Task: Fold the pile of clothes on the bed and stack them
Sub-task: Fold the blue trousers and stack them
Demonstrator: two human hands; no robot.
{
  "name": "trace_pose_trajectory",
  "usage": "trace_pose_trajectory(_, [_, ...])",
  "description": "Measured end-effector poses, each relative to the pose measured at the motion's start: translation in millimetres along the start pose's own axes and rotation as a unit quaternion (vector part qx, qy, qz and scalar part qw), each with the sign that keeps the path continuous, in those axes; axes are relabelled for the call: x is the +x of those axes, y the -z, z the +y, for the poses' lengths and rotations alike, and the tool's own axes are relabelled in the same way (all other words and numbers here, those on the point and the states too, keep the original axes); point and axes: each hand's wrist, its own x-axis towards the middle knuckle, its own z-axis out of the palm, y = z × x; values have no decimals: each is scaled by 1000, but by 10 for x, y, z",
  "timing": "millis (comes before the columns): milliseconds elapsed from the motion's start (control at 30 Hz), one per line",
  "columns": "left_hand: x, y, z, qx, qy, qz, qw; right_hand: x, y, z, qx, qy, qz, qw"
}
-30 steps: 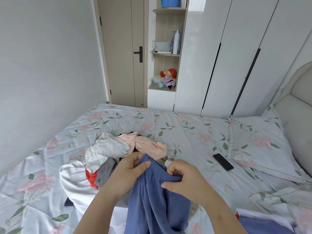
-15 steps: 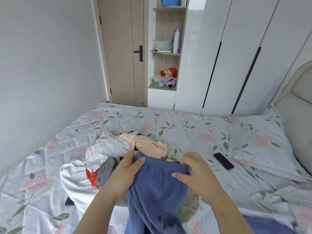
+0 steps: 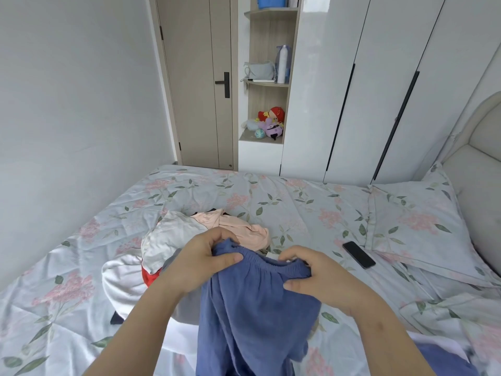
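Note:
I hold a pair of blue trousers (image 3: pixel 254 308) up by the elastic waistband, and the legs hang down toward me. My left hand (image 3: pixel 202 263) pinches the waistband's left end. My right hand (image 3: pixel 317 275) grips its right end. Behind the trousers lies the pile of clothes (image 3: pixel 189 234) on the bed (image 3: pixel 284 202): a white garment, a peach one, a grey one, something red and a large white piece underneath. The trousers hide the near part of the pile.
A black phone (image 3: pixel 358 254) lies on the sheet right of my hands, next to a floral pillow (image 3: pixel 414 221). Blue and white folded cloth (image 3: pixel 444 356) shows at the bottom right. A wall runs along the bed's left side; wardrobe and door stand beyond.
My hands have moved apart along the waistband, spreading it wider. The trousers have risen slightly and hang more open than a second ago.

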Motion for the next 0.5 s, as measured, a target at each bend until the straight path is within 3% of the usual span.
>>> trace_pose_trajectory(100, [25,-11,79,97,9,-41,994,-39,87,41,-67,-53,36,996])
trace_pose_trajectory(167, [56,-47,133,158,1,-28,987,-88,172,74,-54,-77,64,993])
trace_pose_trajectory(267, [102,-106,240,190,-1,8,982,-189,306,67,136,-75,86,984])
trace_pose_trajectory(333, [131,-125,370,126,2,32,991,-240,402,-24,267,-50,80,959])
trace_pose_trajectory(400, [145,-120,601,57,3,55,997,-249,508,-191,301,-15,112,947])
trace_pose_trajectory(500, [175,-58,977,128,-65,123,982,-247,672,-579,267,64,219,936])
